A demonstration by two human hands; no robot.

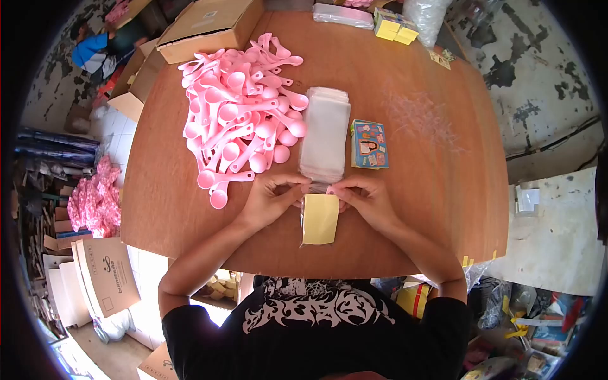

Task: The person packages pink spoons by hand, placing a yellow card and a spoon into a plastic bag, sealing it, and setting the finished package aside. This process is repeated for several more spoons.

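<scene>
Bag (319, 189), clear and with a yellow card (321, 219) inside, is near the middle of the near edge of the bench (443, 209). On the left, pink spoons (231, 114) make a loose heap, probably placed so that the left hand can reach them easily. The left hand (273, 201) pinches the upper left part of the bag, thumb and finger closed, wrist turned inward. Beyond the bag is a stack of sleeves (325, 133), its narrow end toward the hands, perhaps for a short reach. The right hand (367, 197) pinches the upper right part in the same closed manner, forearm slanting in from the near right corner. This two-sided hold seems to keep the top straight. Just beside the sleeves, on the right, lies a picture card pack (369, 145).
</scene>
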